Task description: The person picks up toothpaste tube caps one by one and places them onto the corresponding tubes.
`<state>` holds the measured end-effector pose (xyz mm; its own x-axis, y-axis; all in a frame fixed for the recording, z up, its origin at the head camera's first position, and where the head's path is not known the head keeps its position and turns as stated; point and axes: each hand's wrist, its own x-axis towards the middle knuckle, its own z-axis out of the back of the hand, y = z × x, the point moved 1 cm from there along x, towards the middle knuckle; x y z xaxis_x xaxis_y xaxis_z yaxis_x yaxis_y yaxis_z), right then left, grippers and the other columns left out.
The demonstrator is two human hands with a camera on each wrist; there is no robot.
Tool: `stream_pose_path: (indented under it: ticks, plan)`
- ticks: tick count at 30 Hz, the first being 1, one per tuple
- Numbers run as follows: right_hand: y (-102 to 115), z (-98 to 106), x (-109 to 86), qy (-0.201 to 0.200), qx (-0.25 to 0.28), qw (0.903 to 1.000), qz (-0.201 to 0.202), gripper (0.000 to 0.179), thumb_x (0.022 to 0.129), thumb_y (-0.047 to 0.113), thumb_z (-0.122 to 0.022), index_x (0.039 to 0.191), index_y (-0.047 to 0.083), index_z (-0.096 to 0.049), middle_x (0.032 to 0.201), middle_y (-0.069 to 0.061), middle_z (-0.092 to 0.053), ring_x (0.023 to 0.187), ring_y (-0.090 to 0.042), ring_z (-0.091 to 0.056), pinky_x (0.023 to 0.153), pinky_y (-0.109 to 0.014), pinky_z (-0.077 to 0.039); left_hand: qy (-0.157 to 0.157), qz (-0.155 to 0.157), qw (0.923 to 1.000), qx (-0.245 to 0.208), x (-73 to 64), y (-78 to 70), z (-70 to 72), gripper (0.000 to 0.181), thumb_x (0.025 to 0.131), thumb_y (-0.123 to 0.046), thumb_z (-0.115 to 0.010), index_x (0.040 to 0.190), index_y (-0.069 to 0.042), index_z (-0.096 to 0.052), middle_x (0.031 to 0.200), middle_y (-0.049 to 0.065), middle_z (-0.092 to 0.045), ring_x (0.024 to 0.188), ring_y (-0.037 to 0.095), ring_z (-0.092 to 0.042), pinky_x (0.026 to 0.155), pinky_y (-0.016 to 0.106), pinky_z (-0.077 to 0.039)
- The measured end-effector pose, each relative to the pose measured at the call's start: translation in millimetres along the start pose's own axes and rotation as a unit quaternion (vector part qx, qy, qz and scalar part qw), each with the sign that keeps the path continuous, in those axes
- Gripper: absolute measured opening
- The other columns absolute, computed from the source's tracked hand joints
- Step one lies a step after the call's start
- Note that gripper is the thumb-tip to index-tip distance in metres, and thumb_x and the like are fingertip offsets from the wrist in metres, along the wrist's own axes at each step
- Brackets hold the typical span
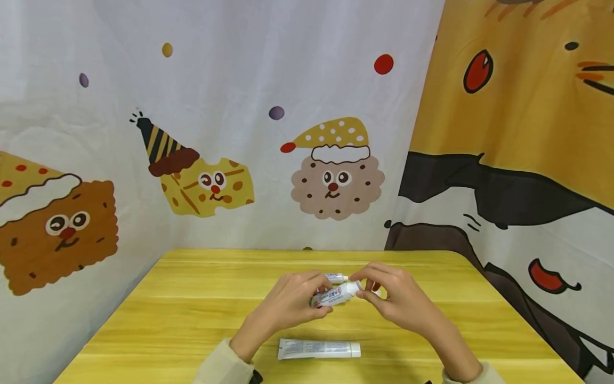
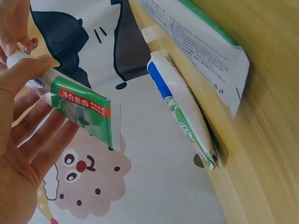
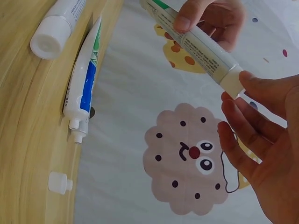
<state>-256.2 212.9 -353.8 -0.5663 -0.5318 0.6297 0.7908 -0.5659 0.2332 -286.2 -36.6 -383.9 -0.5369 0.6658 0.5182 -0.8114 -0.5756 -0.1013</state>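
Observation:
My left hand (image 1: 298, 297) grips a white-and-green toothpaste tube (image 2: 81, 105) round its body, raised above the table and tilted so that its capped end points up to the right. At that end, the thumb and fingers of my right hand (image 3: 266, 121) pinch the white cap (image 3: 231, 83). Below the hands in the head view, a second toothpaste tube (image 1: 316, 349) lies with its capped end to the right. Farther back lies a toothpaste tube (image 3: 79, 79) with a bare nozzle; another bare nozzle (image 3: 79, 136) shows right beside it.
A loose white cap (image 3: 58, 182) sits on the wooden table (image 1: 158, 320), partly behind my right hand in the head view. Behind the table's far edge hangs a curtain (image 1: 230, 69) printed with cartoon biscuits and cheese.

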Motion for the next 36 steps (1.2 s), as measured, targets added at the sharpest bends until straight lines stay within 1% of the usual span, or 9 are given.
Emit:
stream_pose_path:
  ticks: [6,12,15,18,21,24,26,30,36]
  plan:
    - [-4,2,-0.1,0.017,0.009,0.9997,-0.014,0.029,0.085,0.006,-0.082,0.11,0.02,-0.074,0.1,0.012,-0.071,0.076,0.004,-0.057,0.065,-0.019,-0.053,-0.005,-0.004,1.0,0.006,0.9,2.4,-3.9,0.031,0.084,-0.035,-0.085,0.108,-0.019,-0.072,0.098,-0.008,-0.074,0.068,-0.003,-0.056,0.057,0.009,-0.041]
    - [-10,6,0.7,0.017,0.01,0.9995,-0.023,0.021,0.094,0.008,-0.074,0.111,0.02,-0.072,0.107,0.009,-0.074,0.079,0.003,-0.061,0.069,-0.02,-0.056,0.014,0.019,0.9993,0.027,-2.7,7.3,-7.7,0.031,0.084,-0.037,-0.085,0.108,-0.022,-0.072,0.098,-0.009,-0.073,0.067,-0.003,-0.054,0.057,0.013,-0.04]
    - [-12,9,0.5,0.012,0.005,0.9995,-0.029,0.021,0.094,0.008,-0.074,0.11,0.021,-0.072,0.106,0.01,-0.073,0.079,0.004,-0.06,0.069,-0.02,-0.056,0.042,0.025,0.9978,0.044,-1.6,11.6,-12.5,0.031,0.085,-0.04,-0.084,0.109,-0.023,-0.073,0.1,-0.01,-0.073,0.066,-0.003,-0.053,0.056,0.015,-0.04]
    - [-14,11,-1.1,0.015,0.006,0.9992,-0.037,0.02,0.095,0.008,-0.073,0.109,0.022,-0.072,0.104,0.011,-0.073,0.078,0.004,-0.06,0.069,-0.02,-0.055,0.092,0.02,0.9934,0.066,1.6,17.2,-22.7,0.031,0.086,-0.043,-0.082,0.108,-0.024,-0.074,0.101,-0.011,-0.074,0.067,-0.002,-0.052,0.057,0.016,-0.041]
    - [-15,11,-2.7,0.019,0.007,0.9988,-0.046,0.018,0.096,0.01,-0.072,0.108,0.023,-0.072,0.103,0.012,-0.072,0.079,0.004,-0.06,0.069,-0.02,-0.055,0.141,-0.001,0.9865,0.084,5.2,21.9,-35.9,0.025,0.085,-0.042,-0.082,0.102,-0.025,-0.074,0.094,-0.014,-0.073,0.065,-0.001,-0.05,0.061,0.018,-0.043]
    - [-16,11,-3.6,0.022,0.006,0.9982,-0.055,0.016,0.097,0.012,-0.071,0.107,0.024,-0.072,0.102,0.013,-0.072,0.078,0.004,-0.06,0.068,-0.02,-0.055,0.174,-0.018,0.9809,0.086,7.8,24.0,-46.7,0.018,0.085,-0.038,-0.082,0.092,-0.025,-0.072,0.085,-0.016,-0.069,0.063,0.0,-0.047,0.062,0.02,-0.042]
    - [-17,11,-4.1,0.026,0.007,0.9979,-0.06,0.014,0.098,0.013,-0.071,0.106,0.024,-0.072,0.102,0.013,-0.072,0.078,0.005,-0.059,0.068,-0.02,-0.055,0.187,-0.024,0.9777,0.092,8.8,24.1,-51.7,0.018,0.085,-0.037,-0.083,0.086,-0.026,-0.068,0.081,-0.016,-0.066,0.061,0.001,-0.044,0.061,0.022,-0.039]
    - [-18,11,-5.3,0.034,0.009,0.9969,-0.07,0.011,0.099,0.016,-0.07,0.106,0.024,-0.072,0.102,0.013,-0.072,0.078,0.004,-0.059,0.067,-0.02,-0.055,0.21,-0.025,0.972,0.103,9.9,23.2,-57.9,0.022,0.085,-0.034,-0.083,0.08,-0.025,-0.063,0.073,-0.017,-0.059,0.06,0.002,-0.039,0.056,0.02,-0.033]
    - [-22,11,-6.3,0.047,0.011,0.9951,-0.086,0.01,0.099,0.017,-0.07,0.107,0.022,-0.072,0.102,0.01,-0.073,0.078,0.003,-0.06,0.068,-0.021,-0.056,0.218,-0.036,0.9683,0.116,11.0,22.1,-63.0,0.028,0.084,-0.03,-0.082,0.072,-0.024,-0.057,0.063,-0.016,-0.045,0.055,0.003,-0.031,0.048,0.019,-0.025]
